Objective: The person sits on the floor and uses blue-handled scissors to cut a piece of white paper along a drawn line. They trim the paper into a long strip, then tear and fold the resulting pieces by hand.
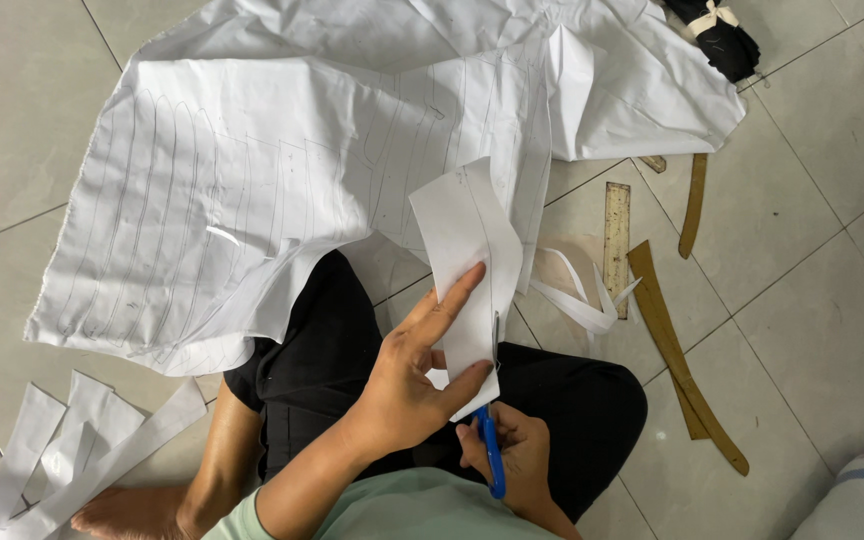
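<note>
We cut a paper strip held over our lap.

Our left hand pinches the white paper piece between thumb and fingers; our right hand is closed around the blue-handled scissors, blades pointing up into the piece's lower edge. The piece's long axis runs away from us, leaning slightly left. Beyond it lies the large marked paper sheet; to the right, a straight ruler and wooden curve rulers rest on the tiled floor, with cut paper strips at left.
</note>
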